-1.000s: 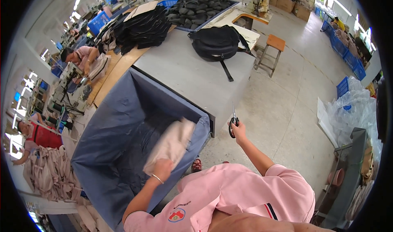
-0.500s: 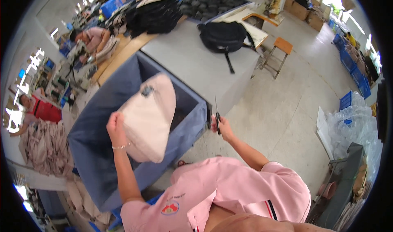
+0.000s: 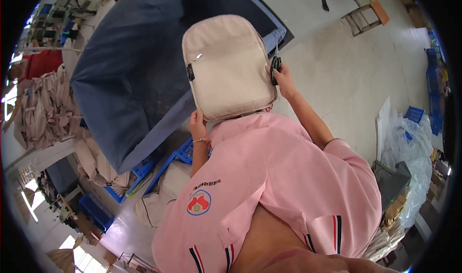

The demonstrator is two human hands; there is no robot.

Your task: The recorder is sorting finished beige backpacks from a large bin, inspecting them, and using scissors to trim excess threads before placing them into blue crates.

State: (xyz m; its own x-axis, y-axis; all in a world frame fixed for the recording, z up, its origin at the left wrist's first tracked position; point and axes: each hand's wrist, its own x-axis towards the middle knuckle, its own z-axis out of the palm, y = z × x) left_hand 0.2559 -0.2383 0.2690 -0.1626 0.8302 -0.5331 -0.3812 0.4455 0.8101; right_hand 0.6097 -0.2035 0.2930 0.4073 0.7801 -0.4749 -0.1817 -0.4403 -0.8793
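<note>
A beige backpack [image 3: 231, 66] with a zip pull and a black tag on its left side is held up in front of my body, its wide face toward me. At its lower left corner, my left hand [image 3: 198, 123] is closed on the bag's edge. Beside the right edge, my right hand [image 3: 285, 82] grips black-handled scissors [image 3: 275, 70], their blades pointing away from me. The fingers of that hand are against the backpack's side. Part of the bin lies hidden behind the bag.
A large blue-grey fabric bin [image 3: 125, 80] stands ahead and to the left. Blue crates [image 3: 144, 172] and more beige bags [image 3: 168, 188] lie low on the left. A wooden stool [image 3: 365, 19] is far right, with clear plastic wrap [image 3: 416, 152] nearer on the right.
The backpack has come out from over the bin toward my body and turned its face to me. My right hand with the scissors has moved to its side. My view has shifted downward.
</note>
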